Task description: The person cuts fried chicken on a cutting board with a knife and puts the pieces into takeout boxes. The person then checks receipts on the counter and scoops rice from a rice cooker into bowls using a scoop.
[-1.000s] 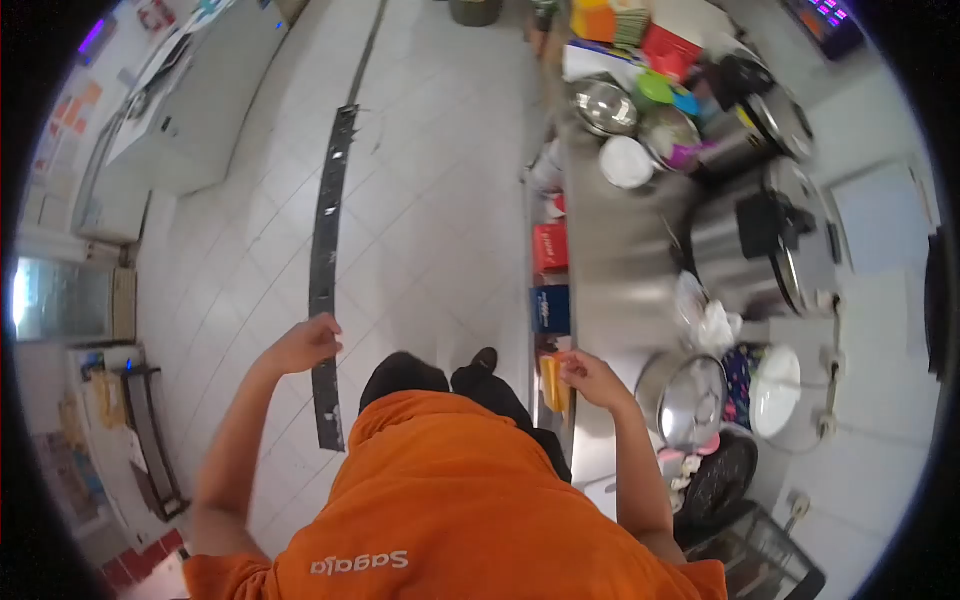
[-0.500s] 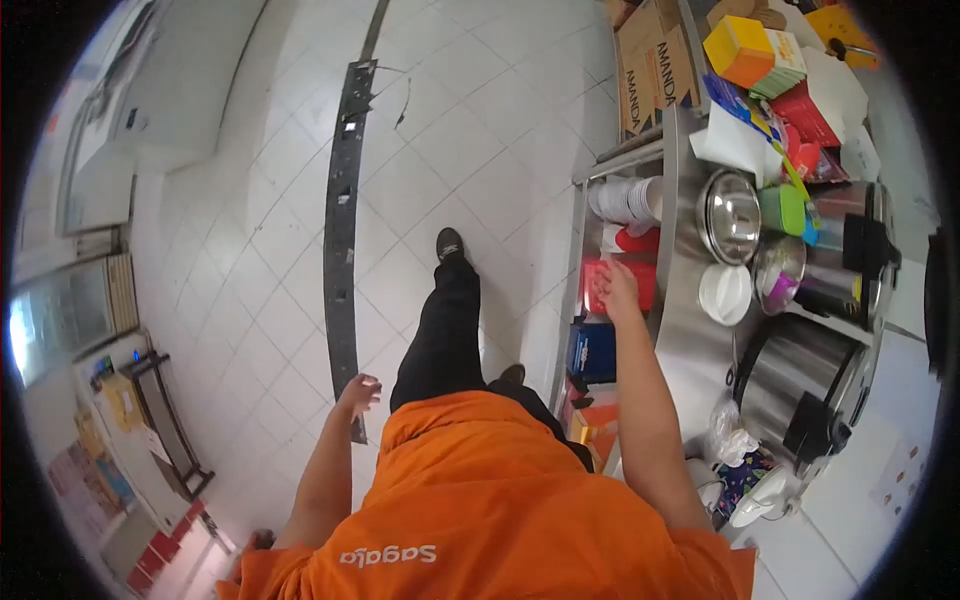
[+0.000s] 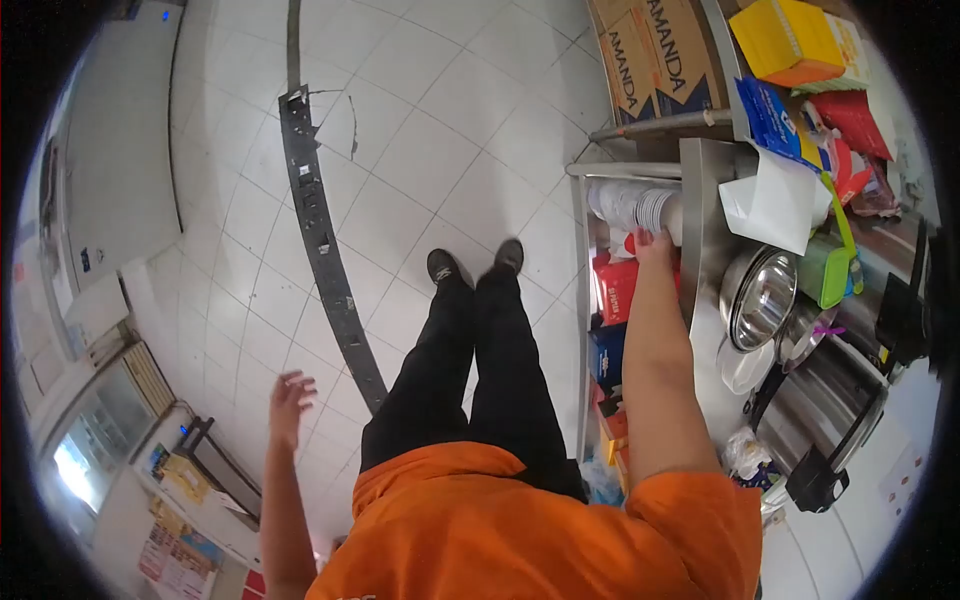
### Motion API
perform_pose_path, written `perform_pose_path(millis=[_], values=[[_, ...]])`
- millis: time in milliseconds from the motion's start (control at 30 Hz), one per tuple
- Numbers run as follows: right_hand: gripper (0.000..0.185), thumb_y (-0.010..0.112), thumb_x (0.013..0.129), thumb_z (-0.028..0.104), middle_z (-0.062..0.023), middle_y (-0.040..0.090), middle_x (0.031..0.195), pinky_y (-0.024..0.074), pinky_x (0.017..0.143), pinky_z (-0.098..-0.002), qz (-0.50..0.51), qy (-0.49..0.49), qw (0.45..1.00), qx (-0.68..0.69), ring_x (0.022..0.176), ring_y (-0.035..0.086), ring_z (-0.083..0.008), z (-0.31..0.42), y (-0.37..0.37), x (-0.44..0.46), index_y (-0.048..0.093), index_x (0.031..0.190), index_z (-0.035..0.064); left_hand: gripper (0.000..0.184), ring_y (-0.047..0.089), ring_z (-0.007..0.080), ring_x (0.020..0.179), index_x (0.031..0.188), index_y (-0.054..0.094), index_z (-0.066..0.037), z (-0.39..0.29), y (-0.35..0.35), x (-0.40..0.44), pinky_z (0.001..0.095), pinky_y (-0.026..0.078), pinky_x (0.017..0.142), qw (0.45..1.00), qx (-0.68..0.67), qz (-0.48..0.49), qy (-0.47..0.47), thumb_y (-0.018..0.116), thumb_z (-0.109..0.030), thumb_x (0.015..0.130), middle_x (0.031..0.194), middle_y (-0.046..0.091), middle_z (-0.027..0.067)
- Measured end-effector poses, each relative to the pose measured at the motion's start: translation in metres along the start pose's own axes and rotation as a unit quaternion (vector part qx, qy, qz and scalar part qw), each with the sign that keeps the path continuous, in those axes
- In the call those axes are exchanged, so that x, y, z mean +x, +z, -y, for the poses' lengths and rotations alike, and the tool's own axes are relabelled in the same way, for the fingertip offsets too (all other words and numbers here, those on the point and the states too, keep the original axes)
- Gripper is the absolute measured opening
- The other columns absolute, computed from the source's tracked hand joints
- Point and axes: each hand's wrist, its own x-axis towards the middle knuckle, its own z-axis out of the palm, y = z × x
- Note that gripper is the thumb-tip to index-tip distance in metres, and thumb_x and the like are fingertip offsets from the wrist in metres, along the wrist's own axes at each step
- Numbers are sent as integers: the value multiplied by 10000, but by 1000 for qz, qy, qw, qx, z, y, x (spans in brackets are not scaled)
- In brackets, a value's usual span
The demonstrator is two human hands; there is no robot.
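On the right, my right hand (image 3: 655,247) reaches into the shelf under the steel counter, its fingers apart at the near edge of a stack of white cups or bowls (image 3: 640,207) lying on its side. The fingertips look close to the stack; I cannot tell whether they touch it. Just below the hand is a red box (image 3: 615,288), partly hidden by my forearm, and further down a blue box (image 3: 607,355). My left hand (image 3: 290,405) hangs over the tiled floor at the left, fingers spread and holding nothing.
The steel counter (image 3: 708,265) carries metal bowls (image 3: 765,300), a green container (image 3: 822,272), a large pot (image 3: 825,405) and a yellow box (image 3: 790,42). Cardboard boxes (image 3: 655,60) stand beyond the shelf. A dark strip (image 3: 322,230) crosses the floor.
My right hand has moved from in front of the red box to the stacked white cups or bowls. My left hand has swung outward to the left. Both feet now stand side by side, nearer the shelf.
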Motion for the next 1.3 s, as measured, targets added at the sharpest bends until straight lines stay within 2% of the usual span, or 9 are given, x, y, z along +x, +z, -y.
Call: perform_pose_path(millis=[100, 167, 300, 500, 667, 833, 900, 1033, 1300], values=[[433, 515, 977, 364, -182, 618, 1082, 568, 828, -489, 71, -118, 962, -234, 997, 611, -370, -18, -39, 73, 539, 1182, -17, 284, 607, 156, 881, 1226, 545, -90, 61, -11, 18, 321, 491, 697, 991, 60, 32, -116, 520, -154, 950, 1035, 644, 67], [336, 493, 983, 330, -155, 644, 939, 569, 755, -504, 105, -318, 810, -482, 858, 629, -361, -42, -77, 141, 600, 1089, 30, 249, 605, 144, 776, 1182, 538, -64, 92, -9, 24, 295, 476, 624, 973, 196, 79, -92, 541, -119, 940, 902, 635, 26], [679, 626, 911, 422, -209, 540, 1307, 496, 951, -552, 61, -283, 646, -706, 1221, 518, -347, -31, -36, 10, 400, 1423, 38, 298, 691, 173, 814, 1222, 524, -44, 138, -27, 77, 320, 532, 655, 946, 211, 231, -80, 585, -105, 937, 1019, 718, 104], [605, 669, 873, 346, -210, 601, 1234, 503, 937, -506, -183, -140, 892, -389, 1160, 573, -369, -17, 14, -31, 485, 1331, -4, 303, 695, 222, 924, 1243, 511, -69, -67, 67, 25, 353, 530, 720, 965, 234, 118, 24, 569, -168, 962, 1080, 700, 124], [544, 705, 841, 283, -210, 652, 1174, 509, 926, -468, -323, -107, 915, -216, 1110, 619, -387, -29, 15, -78, 556, 1254, -39, 268, 700, 196, 880, 1222, 530, -67, -118, 100, 39, 302, 521, 682, 942, 282, 150, 99, 576, -132, 966, 1049, 705, 113], [452, 701, 818, 190, -221, 695, 1099, 519, 890, -428, -210, -245, 927, -194, 1046, 669, -384, -90, -34, -151, 618, 1183, -63, 265, 680, 177, 830, 1186, 559, -55, -122, 127, 52, 278, 513, 682, 936, 234, 177, 192, 634, -125, 942, 977, 695, 90], [387, 637, 836, 115, -203, 692, 1078, 557, 831, -422, -67, -113, 963, -234, 1003, 688, -320, -96, -49, -206, 610, 1176, -66, 371, 648, 162, 882, 1251, 526, -41, -120, 159, 56, 266, 509, 727, 950, 138, 169, 222, 675, -128, 923, 1016, 651, 83], [349, 631, 872, 87, -165, 683, 1093, 555, 820, -363, 260, 62, 954, -137, 987, 675, -253, -51, -68, -380, 618, 1179, -80, 890, 465, 297, 1342, 1450, 398, -86, -201, 216, 6, 554, 386, 1042, 795, 255, 259, 485, 859, -337, 731, 1463, 480, 100], [492, 677, 890, 273, -215, 672, 1144, 493, 937, -368, 352, -114, 781, -503, 1048, 650, -324, 40, -109, -585, 586, 1253, -47, 990, 515, 284, 1306, 1473, 397, -62, -295, 218, -210, 384, 373, 1105, 479, 362, 699, 387, 854, -382, 656, 1376, 554, 126]])
